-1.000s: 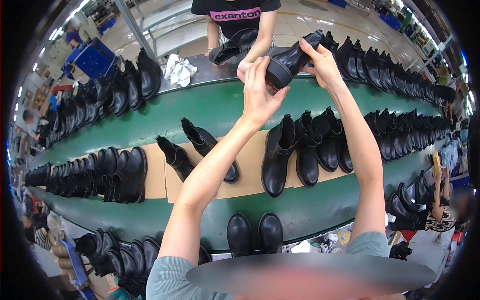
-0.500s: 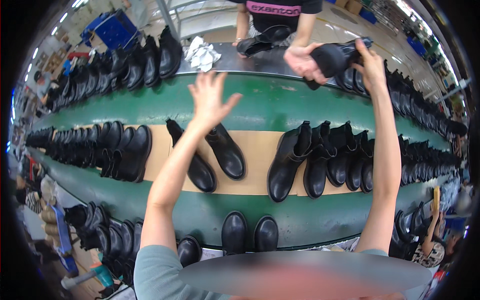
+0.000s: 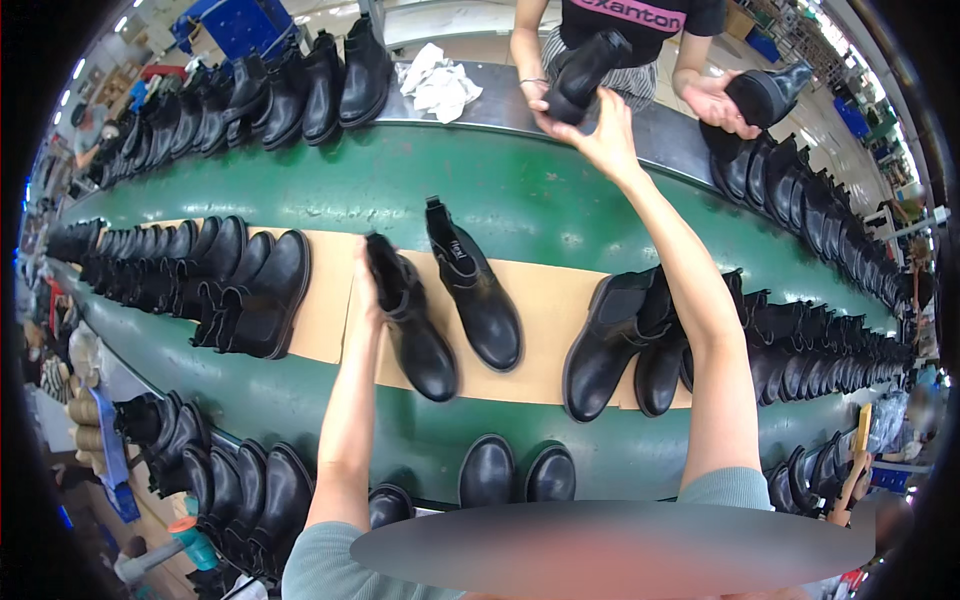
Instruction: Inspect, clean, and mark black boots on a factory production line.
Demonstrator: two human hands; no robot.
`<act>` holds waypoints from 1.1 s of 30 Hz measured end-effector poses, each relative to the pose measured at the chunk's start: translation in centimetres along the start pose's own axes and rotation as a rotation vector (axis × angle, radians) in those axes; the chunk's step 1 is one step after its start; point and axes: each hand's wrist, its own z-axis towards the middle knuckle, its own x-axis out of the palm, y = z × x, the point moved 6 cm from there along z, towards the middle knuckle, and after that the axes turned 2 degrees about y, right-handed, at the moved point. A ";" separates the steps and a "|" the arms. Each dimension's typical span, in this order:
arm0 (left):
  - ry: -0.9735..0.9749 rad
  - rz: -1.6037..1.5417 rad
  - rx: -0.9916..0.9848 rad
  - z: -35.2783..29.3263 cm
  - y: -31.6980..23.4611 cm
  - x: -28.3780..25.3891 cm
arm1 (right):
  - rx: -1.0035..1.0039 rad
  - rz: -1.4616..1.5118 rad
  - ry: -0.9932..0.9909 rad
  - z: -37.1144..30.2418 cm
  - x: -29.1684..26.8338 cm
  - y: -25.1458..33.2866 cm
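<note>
My left hand (image 3: 368, 285) is against the back of a black ankle boot (image 3: 422, 350) on the tan cardboard strip, its fingers blurred and partly hidden along the shaft. Close beside it stands a second black ankle boot (image 3: 482, 310). My right hand (image 3: 608, 142) is stretched across the bench, thumb and fingers on either side of the toe of a raised black boot (image 3: 585, 78). A co-worker's hand (image 3: 533, 93) holds that same boot. The co-worker's other hand (image 3: 722, 102) holds another black boot (image 3: 770, 95), sole toward me.
Rows of black boots line the cardboard strip (image 3: 330, 300) on the left (image 3: 265, 300) and right (image 3: 600, 360). More boots (image 3: 365, 75) stand along the far metal ledge, near crumpled white paper (image 3: 437, 85). Two boots (image 3: 487, 470) (image 3: 550, 472) sit at the green bench's near edge.
My right hand has let go of the boot now in the co-worker's hand and moved left to another raised boot. My left hand has drawn back from the far side to the near boot.
</note>
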 end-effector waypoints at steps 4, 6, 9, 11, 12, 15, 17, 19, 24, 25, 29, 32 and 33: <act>0.037 -0.008 -0.042 -1.7 4.1 2.9 | 0.482 0.584 -0.101 0.9 1.8 -6.0; -0.139 0.035 -0.002 -2.3 4.4 1.5 | 0.739 0.987 0.120 1.4 2.9 -4.5; 0.005 0.017 -0.061 -2.4 4.6 1.6 | 0.793 0.756 0.190 2.5 0.9 -5.4; -0.053 0.066 -0.020 -2.3 4.6 1.3 | 0.777 0.631 0.182 3.4 0.2 -5.7; -0.109 0.101 0.016 -2.3 4.9 1.5 | 0.735 0.529 0.213 4.6 -0.6 -6.9; -0.033 0.044 -0.066 -2.8 4.3 2.2 | 0.593 0.361 0.220 5.7 -2.1 -6.0; -0.040 0.094 -0.040 -3.6 3.4 3.6 | 0.548 0.329 0.260 6.2 -3.3 -5.2; -0.060 0.151 0.001 -3.7 2.7 3.3 | 0.539 0.317 0.283 6.1 -4.9 -2.9; -0.112 0.218 0.083 -1.5 4.9 0.0 | 0.447 0.257 0.365 5.2 -5.2 -1.8; -0.107 0.218 0.077 -1.6 4.9 0.5 | 0.447 0.258 0.386 4.4 -5.2 -1.7; -0.132 0.158 0.047 -1.5 5.3 0.7 | 0.458 0.293 0.444 2.3 -5.5 -1.8; -0.149 0.169 0.049 -0.9 5.8 -0.3 | 0.578 0.277 0.433 1.4 -5.9 -3.7; -0.158 0.201 0.062 -0.7 5.8 -0.7 | 0.647 0.324 0.357 0.8 -6.2 -4.6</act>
